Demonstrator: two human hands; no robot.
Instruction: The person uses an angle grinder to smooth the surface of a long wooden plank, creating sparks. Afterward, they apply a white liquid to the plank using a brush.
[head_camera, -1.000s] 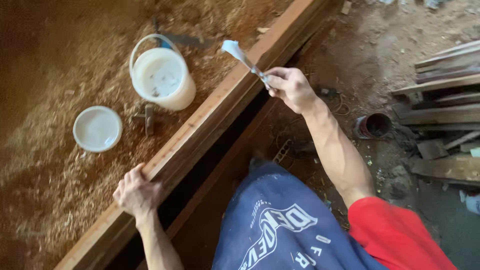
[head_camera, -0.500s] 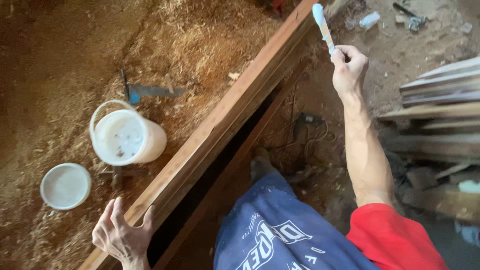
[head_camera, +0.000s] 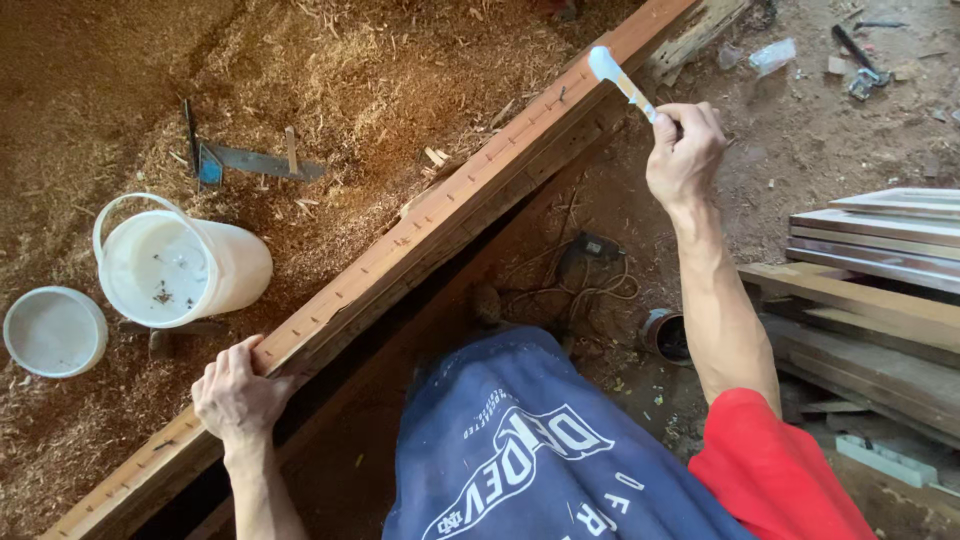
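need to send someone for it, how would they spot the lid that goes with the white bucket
Start at the long reddish wooden beam running diagonally across the sawdust-covered ground. On the sawdust side, above the left hand gripping the beam, stands a white plastic bucket with a handle. The round white lid lies flat just left of it, shallower and with no handle.
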